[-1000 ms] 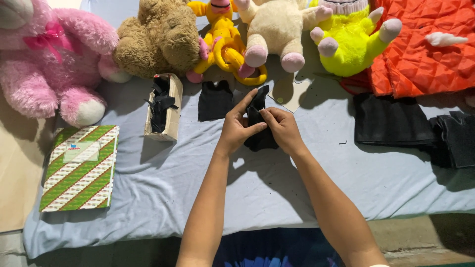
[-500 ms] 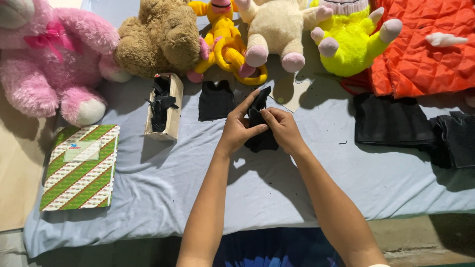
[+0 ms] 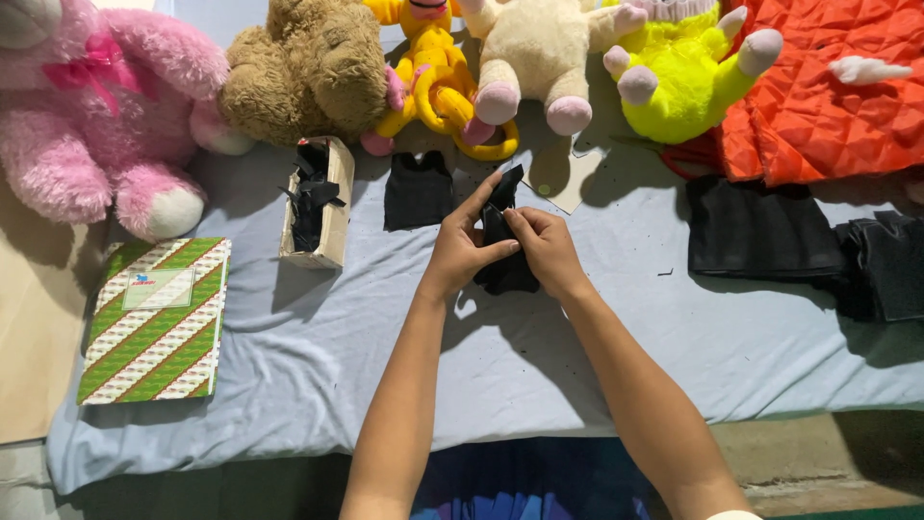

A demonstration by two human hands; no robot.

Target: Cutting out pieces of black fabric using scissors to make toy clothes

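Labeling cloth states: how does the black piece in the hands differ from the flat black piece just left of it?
The held black piece is bunched and pinched by the left hand and right hand; the flat black piece lies spread, squarish and untouched. The held one reads narrower, with one corner sticking up. Both are dark fabric on the blue sheet.

— How many soft toys sit along the top of the frame?
— Five: a pink bear (image 3: 96, 106), a brown bear (image 3: 308, 72), a yellow monkey (image 3: 433, 77), a cream toy (image 3: 529, 58) and a neon-yellow toy (image 3: 683, 82).
— And lower down?
— One striped notebook (image 3: 154, 320) at lower left, one small cardboard box (image 3: 332, 207) and two hands at centre.
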